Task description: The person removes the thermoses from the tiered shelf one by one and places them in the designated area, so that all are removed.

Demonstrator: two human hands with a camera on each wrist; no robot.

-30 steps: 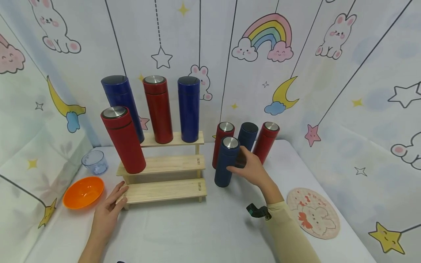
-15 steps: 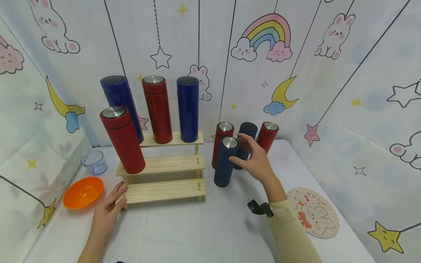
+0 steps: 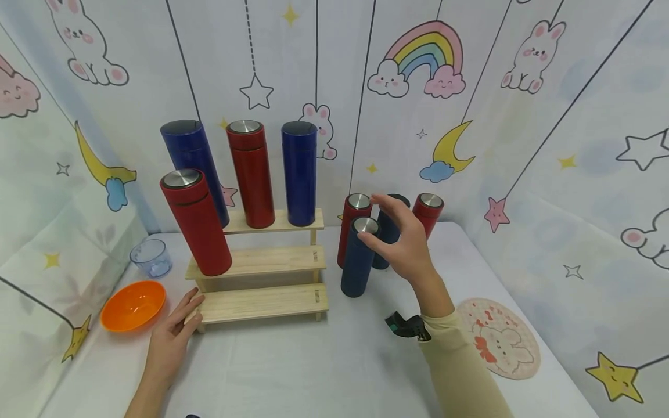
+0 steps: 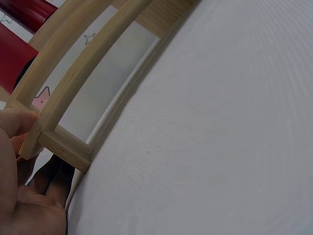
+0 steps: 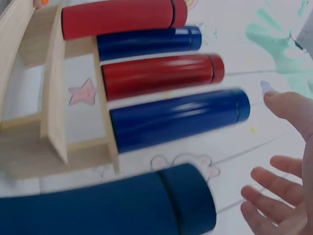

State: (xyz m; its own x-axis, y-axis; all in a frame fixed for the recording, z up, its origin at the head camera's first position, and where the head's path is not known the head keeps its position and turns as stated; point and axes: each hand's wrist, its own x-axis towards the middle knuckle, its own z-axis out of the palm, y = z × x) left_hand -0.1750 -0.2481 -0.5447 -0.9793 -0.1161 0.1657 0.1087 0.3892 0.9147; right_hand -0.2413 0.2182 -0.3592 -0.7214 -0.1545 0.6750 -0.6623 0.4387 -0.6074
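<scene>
A white cloth printed with rabbits, stars, moons and a rainbow hangs behind the wooden rack and to both sides of it. A white table spreads beneath the rack and out around it. The rack itself has three stepped shelves. On its top shelf stand a left blue bottle, a middle red bottle and a right blue bottle; at the left end of its middle shelf stands a front red bottle.

To the right of the rack, four more bottles stand close together on the table: a near navy bottle, and behind it a silver-lidded red bottle, a rear navy bottle and a far red bottle. A round rabbit mat lies well to the right of the rack.

The right hand is beside the near navy bottle, right of the rack, thumb and fingers spread wide and holding nothing; the right wrist view shows them clear of that bottle. The left hand grips the rack's lowest shelf at its left end, thumb and fingers close around the corner.

Left of the rack sit an orange bowl and, behind that, a clear cup.
</scene>
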